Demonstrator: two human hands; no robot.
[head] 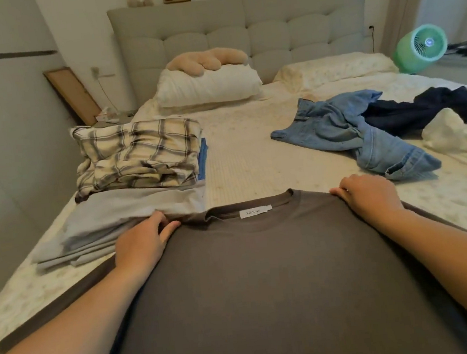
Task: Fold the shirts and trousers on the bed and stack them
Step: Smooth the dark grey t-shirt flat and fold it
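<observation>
A dark brown T-shirt (265, 274) lies spread flat on the bed (252, 151) in front of me, collar and white label facing away. My left hand (141, 241) grips its left shoulder, fingers curled over the cloth edge. My right hand (369, 194) grips the right shoulder the same way. At the left sits a stack of folded clothes: a plaid shirt (138, 155) on top of a blue garment and folded grey pieces (110, 218). Crumpled blue jeans (348, 133) and a dark navy garment (427, 110) lie unfolded at the right.
Two pillows (208, 87) and a beige plush toy (208, 59) rest against the padded headboard. A green fan (420, 47) stands beyond the bed's right side. A wall runs close along the left side, with a frame (74, 95) leaning in the corner.
</observation>
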